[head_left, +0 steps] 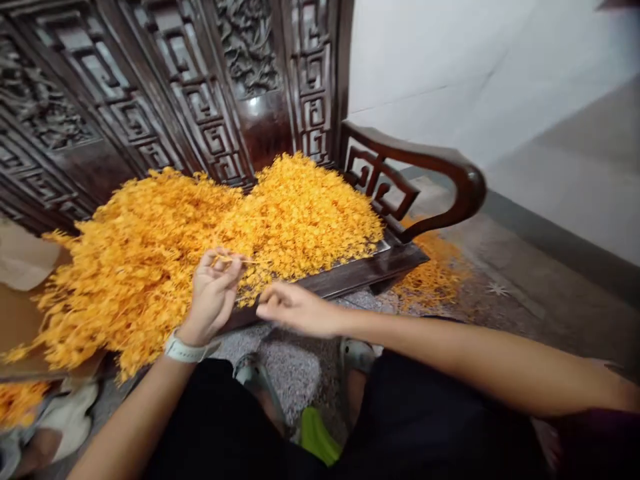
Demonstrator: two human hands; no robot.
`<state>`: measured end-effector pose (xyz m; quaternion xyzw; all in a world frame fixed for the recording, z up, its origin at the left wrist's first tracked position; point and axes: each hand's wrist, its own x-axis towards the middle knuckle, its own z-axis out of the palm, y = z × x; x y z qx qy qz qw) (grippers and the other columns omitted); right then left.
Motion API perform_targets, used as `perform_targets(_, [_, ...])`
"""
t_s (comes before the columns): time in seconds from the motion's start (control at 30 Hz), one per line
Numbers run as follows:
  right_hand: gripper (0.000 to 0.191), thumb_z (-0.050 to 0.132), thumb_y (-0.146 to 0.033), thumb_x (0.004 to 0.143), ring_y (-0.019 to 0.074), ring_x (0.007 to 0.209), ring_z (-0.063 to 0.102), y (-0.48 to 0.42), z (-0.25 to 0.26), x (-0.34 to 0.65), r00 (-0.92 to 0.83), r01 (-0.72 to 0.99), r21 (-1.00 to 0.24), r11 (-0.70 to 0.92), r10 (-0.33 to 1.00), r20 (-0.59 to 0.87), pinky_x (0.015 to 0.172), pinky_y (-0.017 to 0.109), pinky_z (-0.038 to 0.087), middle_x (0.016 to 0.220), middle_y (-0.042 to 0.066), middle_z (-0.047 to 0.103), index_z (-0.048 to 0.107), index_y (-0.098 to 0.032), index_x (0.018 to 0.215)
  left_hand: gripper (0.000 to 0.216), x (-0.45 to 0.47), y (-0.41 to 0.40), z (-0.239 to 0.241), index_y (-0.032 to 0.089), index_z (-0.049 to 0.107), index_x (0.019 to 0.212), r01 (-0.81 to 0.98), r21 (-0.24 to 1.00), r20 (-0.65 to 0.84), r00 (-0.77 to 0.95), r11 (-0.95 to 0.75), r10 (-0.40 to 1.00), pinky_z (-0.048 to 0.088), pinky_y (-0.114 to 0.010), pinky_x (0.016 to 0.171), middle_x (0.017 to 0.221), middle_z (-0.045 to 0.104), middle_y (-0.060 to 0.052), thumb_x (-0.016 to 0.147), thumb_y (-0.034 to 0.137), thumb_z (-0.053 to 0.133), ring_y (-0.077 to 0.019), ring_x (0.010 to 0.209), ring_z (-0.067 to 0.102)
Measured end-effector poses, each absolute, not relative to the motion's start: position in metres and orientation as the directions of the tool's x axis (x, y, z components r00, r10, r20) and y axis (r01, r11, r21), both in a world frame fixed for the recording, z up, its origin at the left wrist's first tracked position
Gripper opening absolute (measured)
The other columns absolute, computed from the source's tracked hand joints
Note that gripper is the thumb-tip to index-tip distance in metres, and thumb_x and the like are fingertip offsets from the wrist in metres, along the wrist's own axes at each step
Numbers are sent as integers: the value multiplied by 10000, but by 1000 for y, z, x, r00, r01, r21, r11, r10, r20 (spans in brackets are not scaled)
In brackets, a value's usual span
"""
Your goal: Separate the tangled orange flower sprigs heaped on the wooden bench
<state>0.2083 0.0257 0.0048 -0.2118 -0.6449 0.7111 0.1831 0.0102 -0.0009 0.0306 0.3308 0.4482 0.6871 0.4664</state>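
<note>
My left hand, with a pale watch on its wrist, pinches a thin orange sprig between thumb and fingers. The sprig's thin end points right. Just to the right and slightly lower, my right hand is closed with curled fingers, a little blurred; whatever may be in it I cannot make out. Behind both hands lies a large heap of orange, stringy sprigs. It adjoins a second heap of small yellow-orange pieces, lying on the dark wooden bench.
The bench has a carved backrest and a curved armrest at right. More orange bits lie on the floor beyond it. Cardboard is at the left edge. A green object sits between my legs. Another person's shoe shows lower left.
</note>
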Motion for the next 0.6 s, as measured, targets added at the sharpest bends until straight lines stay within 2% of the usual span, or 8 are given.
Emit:
perform_targets(0.07, [472,751,-484,898,103,674,563,40,5,208,-772,-64,-963,-260,625,-117,588,230,463,877,-17,595,517,-206,1200,462,18,-5,28,229,582,929,-336,934,15,-308,-123,951,563,-250,922,928,704,9,674,244,967,-130,942,715])
perform_targets(0.13, [481,757,-511,885,105,671,572,48,6,208,-745,-125,-944,-305,657,-114,604,241,478,867,-13,607,517,-204,1166,473,20,-8,22,227,573,936,-329,940,-4,-279,-91,960,569,-261,905,933,708,7,681,267,970,-136,937,721])
perform_targets(0.27, [424,726,-537,902,85,605,495,51,6,209,-754,-85,-981,-172,655,-49,606,233,409,675,-19,568,568,-162,783,440,18,-11,11,222,543,943,-334,937,18,-246,-102,969,583,-285,891,904,713,5,741,260,932,-141,895,732])
perform_targets(0.37, [380,706,-478,928,90,577,479,31,3,208,-831,-31,-995,-99,555,-29,582,233,382,628,-24,568,608,-156,752,380,6,-1,12,214,526,932,-351,930,8,-281,-111,960,575,-246,831,856,691,27,770,119,856,-121,845,726])
perform_targets(0.43, [244,704,-345,935,99,602,539,3,0,205,-935,4,-996,-85,353,-34,590,229,409,688,-10,639,664,-159,782,365,-13,16,18,216,495,956,-333,925,55,-357,-182,933,554,-227,844,849,675,52,802,-3,742,-89,840,712])
perform_targets(0.5, [180,725,-156,872,107,608,593,-30,-4,201,-988,73,-997,3,-136,-72,588,224,433,689,-18,674,688,-183,697,376,-36,35,25,224,457,987,-258,916,165,-455,-307,875,532,-228,865,822,656,76,838,-82,618,-58,816,690])
perform_targets(0.57, [302,737,-9,763,112,559,596,-51,-3,198,-760,101,-981,168,-623,-185,542,220,424,601,-46,650,653,-212,555,347,-55,49,30,224,465,1012,-190,917,216,-504,-352,836,518,-209,794,750,629,82,872,-59,609,-54,738,662])
perform_targets(0.6, [352,734,49,712,110,528,581,-54,0,198,-660,88,-964,249,-710,-244,512,218,405,560,-56,628,631,-219,509,352,-61,52,30,218,493,1027,-165,924,224,-497,-345,838,524,-214,765,740,629,72,854,-52,639,-66,714,654])
